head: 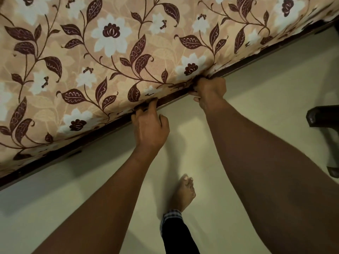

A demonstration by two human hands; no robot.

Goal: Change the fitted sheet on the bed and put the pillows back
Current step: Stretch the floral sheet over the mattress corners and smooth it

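A beige fitted sheet (113,57) with white flowers and maroon leaves covers the mattress across the upper left. Its lower edge runs diagonally along the dark wooden bed frame (102,134). My left hand (149,126) is at that edge, fingers curled onto the sheet's hem where it meets the frame. My right hand (209,92) is further right along the same edge, fingers curled under the mattress side and hidden behind the fabric. No pillows are in view.
Pale floor (256,92) lies below the bed. My bare foot (183,191) and dark trouser leg (176,235) stand between my arms. A dark chair base (324,118) sits at the right edge.
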